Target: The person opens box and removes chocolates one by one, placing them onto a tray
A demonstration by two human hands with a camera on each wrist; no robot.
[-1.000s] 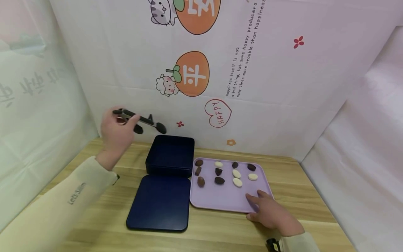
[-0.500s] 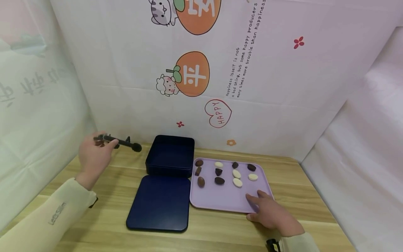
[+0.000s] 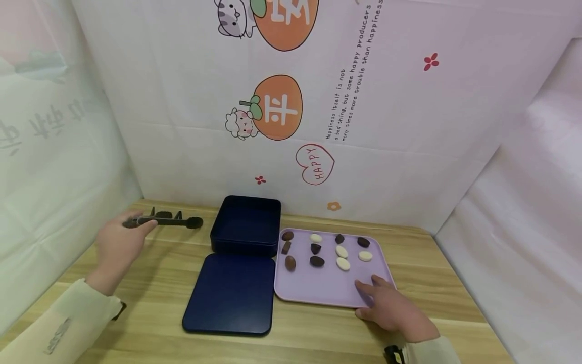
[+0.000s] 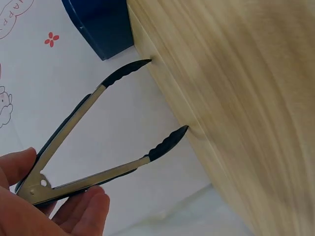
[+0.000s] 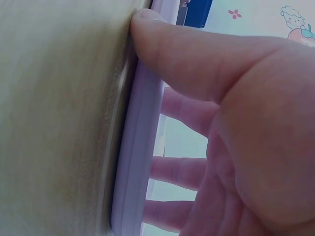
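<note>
My left hand (image 3: 119,242) holds a pair of black-and-silver kitchen tongs (image 3: 170,221) at the left back of the table. Their arms are spread with nothing between them, and in the left wrist view the black tips (image 4: 170,143) are right at the wooden tabletop. My right hand (image 3: 388,306) rests at the near right corner of a lilac tray (image 3: 313,288), fingers straight and spread over it. In the right wrist view the thumb (image 5: 197,56) lies along the tray's outer edge. Brown, dark and white chocolates (image 3: 317,261) lie in rows on the tray's far half.
Between the tongs and the tray stands a dark blue square box (image 3: 245,247) without its lid. The flat blue lid (image 3: 229,298) lies just in front of it, beside the tray. A printed white cloth (image 3: 386,177) hangs behind the table, with more white cloth on both sides.
The left hand has moved down and to the left with the tongs, from above the box's back left to near the tabletop. The right hand, tray and chocolates have stayed put.
</note>
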